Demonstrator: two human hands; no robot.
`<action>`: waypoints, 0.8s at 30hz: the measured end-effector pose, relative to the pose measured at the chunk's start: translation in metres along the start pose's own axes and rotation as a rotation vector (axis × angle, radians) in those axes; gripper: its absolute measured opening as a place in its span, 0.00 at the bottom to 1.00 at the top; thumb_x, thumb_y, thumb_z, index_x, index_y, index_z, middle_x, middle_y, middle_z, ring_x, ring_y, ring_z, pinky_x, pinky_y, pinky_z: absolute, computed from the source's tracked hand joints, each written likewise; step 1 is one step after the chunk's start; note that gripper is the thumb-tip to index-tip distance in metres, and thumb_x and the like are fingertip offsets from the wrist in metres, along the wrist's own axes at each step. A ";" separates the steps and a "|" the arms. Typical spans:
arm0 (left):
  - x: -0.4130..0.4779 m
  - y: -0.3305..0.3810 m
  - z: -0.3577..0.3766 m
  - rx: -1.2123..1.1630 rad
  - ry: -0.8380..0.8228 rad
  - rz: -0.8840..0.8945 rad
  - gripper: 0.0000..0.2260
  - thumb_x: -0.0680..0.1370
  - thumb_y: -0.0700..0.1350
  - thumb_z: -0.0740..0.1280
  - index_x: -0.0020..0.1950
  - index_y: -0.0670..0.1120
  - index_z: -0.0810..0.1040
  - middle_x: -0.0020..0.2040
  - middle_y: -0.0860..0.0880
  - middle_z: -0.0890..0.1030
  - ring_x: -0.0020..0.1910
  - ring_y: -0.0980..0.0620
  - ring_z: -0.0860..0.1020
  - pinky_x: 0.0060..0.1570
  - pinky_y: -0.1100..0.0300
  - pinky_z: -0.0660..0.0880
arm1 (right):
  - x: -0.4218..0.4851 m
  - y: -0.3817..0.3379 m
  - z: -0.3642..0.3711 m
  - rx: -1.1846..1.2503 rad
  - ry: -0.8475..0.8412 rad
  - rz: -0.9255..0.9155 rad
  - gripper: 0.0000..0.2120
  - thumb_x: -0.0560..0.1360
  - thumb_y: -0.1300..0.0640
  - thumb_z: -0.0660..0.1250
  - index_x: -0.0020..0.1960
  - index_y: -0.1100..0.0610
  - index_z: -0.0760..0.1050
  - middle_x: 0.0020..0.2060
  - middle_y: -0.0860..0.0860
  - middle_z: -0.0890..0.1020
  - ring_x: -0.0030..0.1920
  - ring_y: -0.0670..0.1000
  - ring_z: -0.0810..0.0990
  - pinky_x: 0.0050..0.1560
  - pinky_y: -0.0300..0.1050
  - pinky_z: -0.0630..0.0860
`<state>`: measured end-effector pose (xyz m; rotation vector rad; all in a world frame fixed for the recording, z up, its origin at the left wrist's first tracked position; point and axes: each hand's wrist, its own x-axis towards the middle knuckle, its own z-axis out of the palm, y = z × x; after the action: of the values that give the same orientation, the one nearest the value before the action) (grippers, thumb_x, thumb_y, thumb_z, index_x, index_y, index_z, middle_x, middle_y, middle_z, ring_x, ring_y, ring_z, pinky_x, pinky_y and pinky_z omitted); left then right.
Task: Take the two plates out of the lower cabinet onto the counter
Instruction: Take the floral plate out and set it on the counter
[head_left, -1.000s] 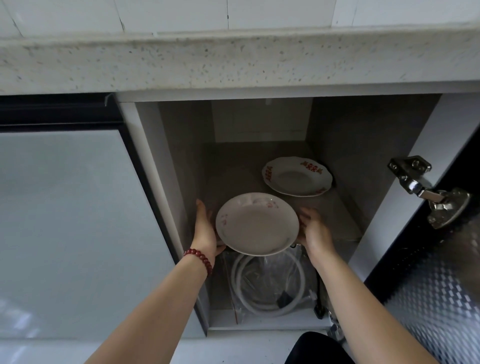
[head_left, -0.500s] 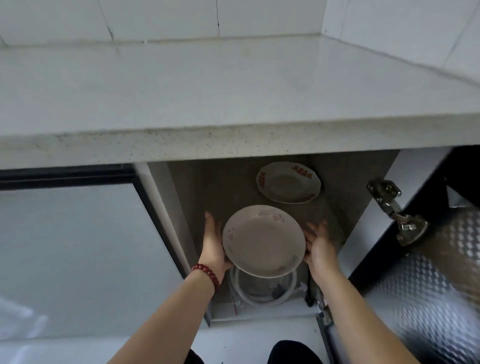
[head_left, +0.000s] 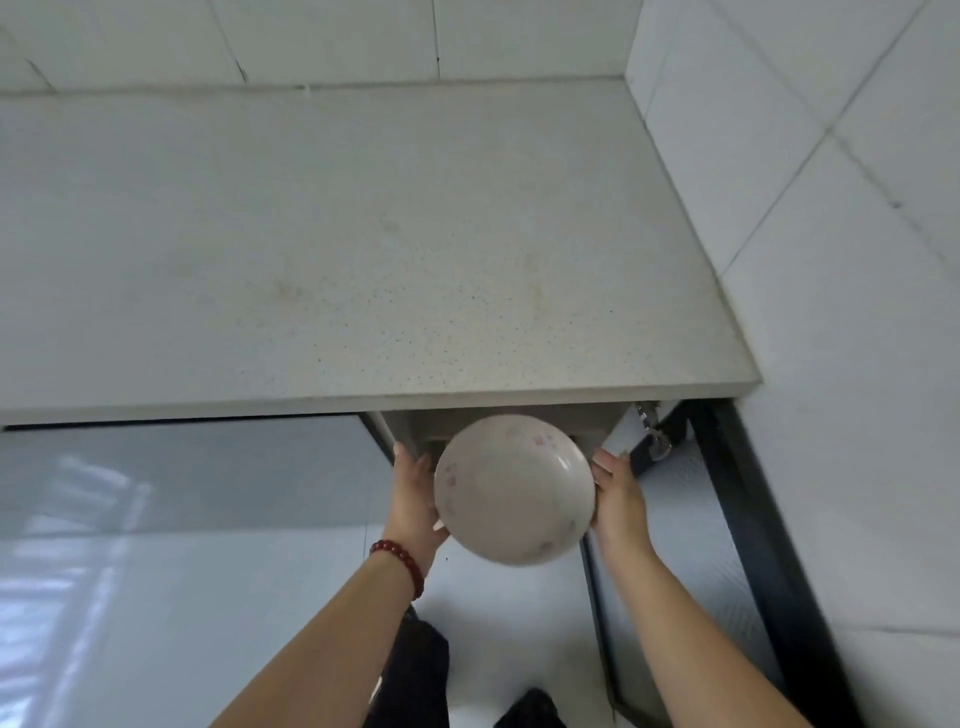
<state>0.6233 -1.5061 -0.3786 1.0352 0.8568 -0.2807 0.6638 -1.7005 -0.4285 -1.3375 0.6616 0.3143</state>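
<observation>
A white plate with faint pink flowers (head_left: 514, 488) is held in the air in front of the open lower cabinet (head_left: 498, 423), just below the counter's front edge. My left hand (head_left: 415, 501) grips its left rim and my right hand (head_left: 618, 501) grips its right rim. The speckled white counter (head_left: 363, 249) spreads above the plate. The counter's edge hides the second plate, with red marks, and only a strip of the cabinet's inside shows.
The cabinet door (head_left: 727, 545) stands open at the right, its hinge (head_left: 657, 441) near my right hand. A closed glossy cabinet door (head_left: 182, 545) fills the left. Tiled walls close off the counter at the back and right.
Both hands have pulled the flowered plate out of the cabinet and lifted it toward the counter's edge. My view has risen, so the red-marked plate is now hidden.
</observation>
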 end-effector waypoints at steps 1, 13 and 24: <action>-0.017 0.001 -0.002 -0.013 0.024 -0.027 0.32 0.75 0.68 0.45 0.73 0.52 0.61 0.71 0.51 0.68 0.68 0.44 0.69 0.61 0.48 0.68 | -0.017 -0.006 -0.004 -0.017 -0.003 0.013 0.22 0.79 0.48 0.52 0.72 0.52 0.62 0.66 0.53 0.75 0.63 0.52 0.74 0.63 0.53 0.70; -0.163 0.071 -0.034 -0.046 -0.036 0.030 0.33 0.75 0.69 0.46 0.73 0.51 0.62 0.74 0.48 0.65 0.69 0.42 0.67 0.67 0.43 0.64 | -0.169 -0.082 0.010 -0.035 0.008 -0.012 0.21 0.78 0.46 0.53 0.68 0.50 0.68 0.60 0.47 0.77 0.61 0.51 0.74 0.58 0.52 0.71; -0.211 0.146 -0.072 -0.034 -0.137 0.170 0.34 0.74 0.69 0.48 0.72 0.49 0.64 0.72 0.47 0.68 0.65 0.44 0.71 0.60 0.46 0.68 | -0.226 -0.127 0.075 0.054 -0.023 -0.167 0.20 0.76 0.45 0.57 0.64 0.51 0.73 0.60 0.53 0.81 0.59 0.54 0.78 0.65 0.58 0.70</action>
<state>0.5348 -1.4088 -0.1463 1.0380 0.6442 -0.1898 0.5798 -1.6211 -0.1847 -1.3258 0.5320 0.1758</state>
